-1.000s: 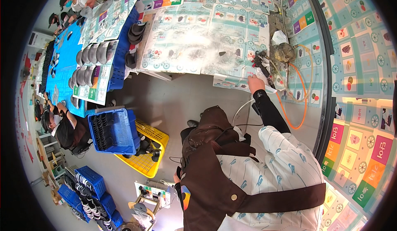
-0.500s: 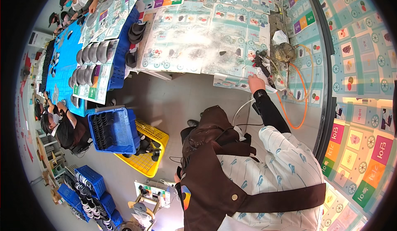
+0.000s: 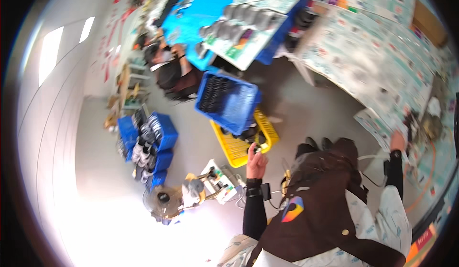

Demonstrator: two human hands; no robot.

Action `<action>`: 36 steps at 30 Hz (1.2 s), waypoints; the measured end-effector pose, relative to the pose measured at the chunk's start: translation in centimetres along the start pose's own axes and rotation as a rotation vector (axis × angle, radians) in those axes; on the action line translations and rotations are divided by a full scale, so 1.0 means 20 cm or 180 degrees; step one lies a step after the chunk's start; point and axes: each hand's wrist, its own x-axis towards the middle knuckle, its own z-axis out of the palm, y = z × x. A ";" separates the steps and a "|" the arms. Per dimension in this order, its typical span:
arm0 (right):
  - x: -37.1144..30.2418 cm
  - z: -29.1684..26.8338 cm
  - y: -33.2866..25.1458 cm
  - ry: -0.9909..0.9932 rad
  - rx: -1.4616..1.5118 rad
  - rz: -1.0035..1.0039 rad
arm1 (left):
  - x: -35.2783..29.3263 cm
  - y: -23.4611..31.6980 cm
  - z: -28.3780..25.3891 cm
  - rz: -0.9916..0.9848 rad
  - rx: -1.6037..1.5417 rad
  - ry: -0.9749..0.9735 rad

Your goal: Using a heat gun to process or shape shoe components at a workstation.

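My left hand (image 3: pixel 256 164) is stretched out over the near end of a yellow basket (image 3: pixel 233 151), its index finger extended and apart from the others. Close to its fingertips lie dark pieces (image 3: pixel 248 134) in the basket; I see nothing held in the hand. My right hand (image 3: pixel 397 141) is at the near edge of the paper-covered table (image 3: pixel 356 59), beside a dark tool (image 3: pixel 410 122). Blur smears its fingers, so whether it grips anything is unclear.
A blue crate (image 3: pixel 234 102) with stacked black curved pieces sits across the yellow basket. Further left are several blue crates (image 3: pixel 163 130) and a fan (image 3: pixel 163 201). A co-worker (image 3: pixel 174 73) sits by the blue-covered table (image 3: pixel 189 25). An orange hose (image 3: pixel 432 164) hangs at right.
The view has swung to the left and down. My left hand, mostly hidden before, now reaches out to the yellow basket. My right hand remains at the table edge.
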 end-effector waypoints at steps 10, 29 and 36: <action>-0.07 -0.36 -0.23 -0.0253 -0.0077 0.0284 | -0.03 0.29 0.38 -0.0055 -0.0182 -0.1500; -0.07 -0.31 -0.20 0.0024 -0.0148 0.0235 | -0.13 0.30 0.52 -0.1597 0.1897 -0.1396; -0.10 -0.37 -0.26 0.0088 -0.0082 0.0178 | -0.13 0.26 0.49 -0.1557 0.1975 -0.1430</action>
